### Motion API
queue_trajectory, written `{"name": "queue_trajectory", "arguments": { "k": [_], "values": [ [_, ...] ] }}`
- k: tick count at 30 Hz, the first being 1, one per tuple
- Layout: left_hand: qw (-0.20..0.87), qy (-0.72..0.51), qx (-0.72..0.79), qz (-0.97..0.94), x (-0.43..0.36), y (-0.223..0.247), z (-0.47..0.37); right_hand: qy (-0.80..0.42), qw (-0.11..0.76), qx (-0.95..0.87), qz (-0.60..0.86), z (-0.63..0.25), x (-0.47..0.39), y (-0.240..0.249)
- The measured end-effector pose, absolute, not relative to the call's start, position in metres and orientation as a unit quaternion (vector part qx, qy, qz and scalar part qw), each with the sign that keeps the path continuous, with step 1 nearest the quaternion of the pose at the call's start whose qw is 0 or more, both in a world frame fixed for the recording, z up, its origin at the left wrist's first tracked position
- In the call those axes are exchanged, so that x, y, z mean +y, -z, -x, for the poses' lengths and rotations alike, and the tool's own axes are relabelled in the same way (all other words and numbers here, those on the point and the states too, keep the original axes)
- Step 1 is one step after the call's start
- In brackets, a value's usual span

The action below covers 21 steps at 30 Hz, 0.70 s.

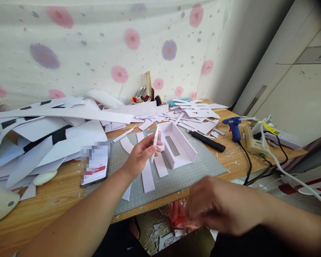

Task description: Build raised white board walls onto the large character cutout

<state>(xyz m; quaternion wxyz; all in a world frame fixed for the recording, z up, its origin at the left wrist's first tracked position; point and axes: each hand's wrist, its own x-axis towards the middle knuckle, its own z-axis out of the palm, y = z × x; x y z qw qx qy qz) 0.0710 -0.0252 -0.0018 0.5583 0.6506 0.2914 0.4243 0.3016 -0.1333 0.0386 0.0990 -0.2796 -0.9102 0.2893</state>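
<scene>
My left hand [142, 154] pinches a thin white foam board strip [155, 140] upright between thumb and fingers, above the grey cutting mat [205, 160]. Just right of it stands a white foam board tray-like piece [186, 151] with raised walls and a rectangular slot in its base. Flat white strips [148, 176] and a curved white piece [127, 143] lie on the mat. Over the table's front edge, my right hand [216, 203] is blurred by motion. Its fingers look curled in, and anything inside them is hidden.
A black-handled cutter [207, 140] lies by the mat's right edge. Behind it are a blue glue gun [232, 128] and a power strip [253, 139] with cables. White offcuts [198, 116] pile at the back, larger sheets [50, 139] at left. A phone [96, 164] lies left.
</scene>
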Motion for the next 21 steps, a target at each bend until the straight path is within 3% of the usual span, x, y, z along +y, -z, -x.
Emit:
{"name": "queue_trajectory", "arguments": {
  "k": [3,5,11,15,17,21],
  "values": [
    [0.489,-0.396,0.316,-0.71,-0.03,-0.004,-0.073,-0.199,0.327,-0.847,0.37,-0.308,-0.117,-0.041],
    [0.463,-0.367,0.321,-0.74,-0.034,-0.007,-0.075,-0.112,0.395,-0.833,0.371,-0.308,-0.106,-0.043],
    [0.585,-0.273,0.256,-0.719,-0.044,-0.006,-0.085,0.017,0.29,-0.907,0.305,-0.294,-0.09,-0.054],
    [0.65,-0.296,0.257,-0.651,-0.041,-0.003,-0.083,-0.053,0.338,-0.865,0.367,-0.309,-0.071,-0.047],
    [0.582,-0.337,0.305,-0.674,-0.037,-0.002,-0.08,-0.119,0.369,-0.812,0.437,-0.325,-0.061,-0.04],
    [0.327,-0.341,0.347,-0.81,-0.034,0.001,-0.078,-0.235,0.356,-0.746,0.51,-0.352,-0.049,-0.028]
  ]
}}
